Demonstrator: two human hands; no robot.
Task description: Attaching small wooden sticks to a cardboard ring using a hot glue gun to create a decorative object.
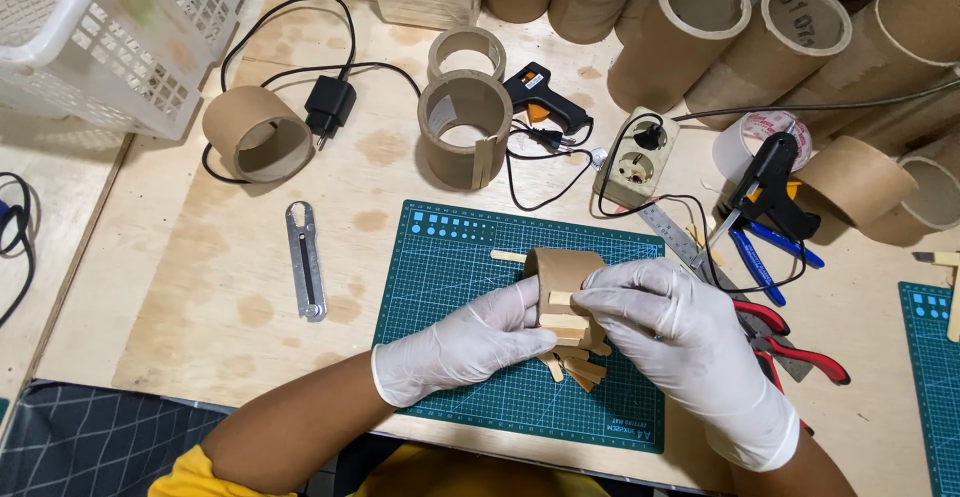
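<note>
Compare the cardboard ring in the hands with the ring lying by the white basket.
The held ring sits over the green cutting mat, gripped by both gloved hands, with wooden sticks on its side. The basket-side ring lies untouched on bare wood, plain and wider. Both are brown cardboard tube sections.

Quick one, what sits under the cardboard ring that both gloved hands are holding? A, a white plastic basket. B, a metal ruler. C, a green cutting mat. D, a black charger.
C: the left hand and right hand hold the cardboard ring with wooden sticks over the green cutting mat, which lies on the plywood table.
</note>
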